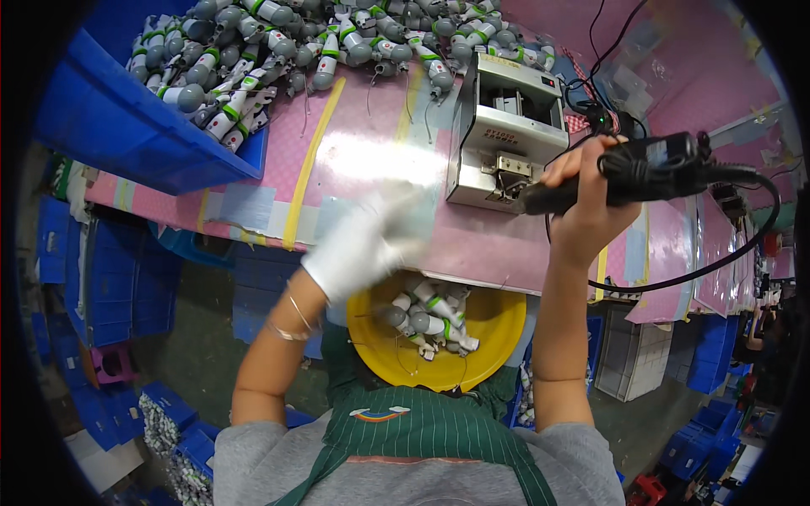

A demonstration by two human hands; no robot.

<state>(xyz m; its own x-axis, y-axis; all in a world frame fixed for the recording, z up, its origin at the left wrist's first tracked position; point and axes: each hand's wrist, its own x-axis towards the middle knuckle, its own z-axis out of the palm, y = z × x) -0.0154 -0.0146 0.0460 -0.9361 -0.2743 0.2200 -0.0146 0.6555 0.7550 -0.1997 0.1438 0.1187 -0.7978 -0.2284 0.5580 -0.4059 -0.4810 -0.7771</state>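
Note:
My right hand (591, 198) is bare and wrapped round a black corded electric screwdriver (543, 200). The tool lies nearly level, its front end pointing left, just before a metal screw feeder (510, 139). I cannot make out its bit. In a white glove, my left hand (363, 240) hovers over the table's front edge, smeared by motion. Its thumb and fingers look apart, with nothing visible between them. Below it, on my lap, a yellow basin (498, 337) holds several white, grey and green toy-like parts (434, 316) with thin wires.
A large heap of the same parts (354, 46) covers the far side of the pink table (380, 152). A tilted blue bin (126, 118) stands at the left. The tool's black cable (700, 274) loops at the right. Blue crates (135, 278) stand on the floor.

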